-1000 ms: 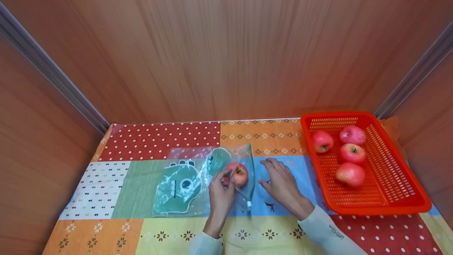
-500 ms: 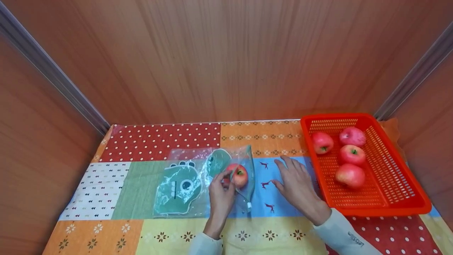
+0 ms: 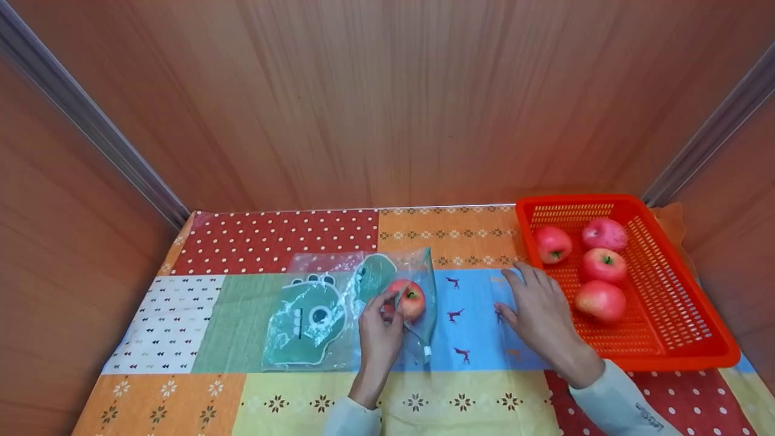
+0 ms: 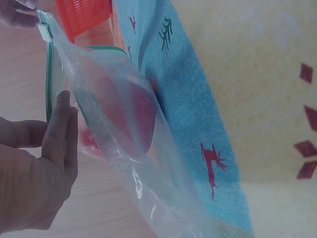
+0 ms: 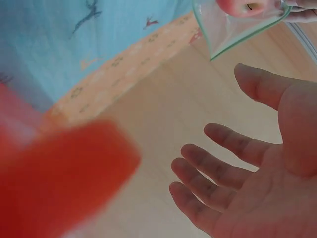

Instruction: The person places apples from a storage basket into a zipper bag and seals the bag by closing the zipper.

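A clear zip bag with a green dinosaur print lies on the patterned cloth, its green-edged mouth facing right. Inside, near the mouth, sits a red apple; more red shows beside it, partly hidden by fingers. My left hand pinches the edge of the bag's mouth between thumb and fingers. In the left wrist view the bag's white slider shows at the corner. My right hand hovers by the left rim of the red basket, fingers spread and holding nothing. Several apples lie in the basket.
The patchwork cloth covers the table. A wood-grain panel rises at the back, and similar panels stand on the left and right. The basket's raised rim lies just right of my right hand.
My right hand has moved right, from beside the bag's mouth to the basket's left rim. The left hand, bag and apples have stayed in place.
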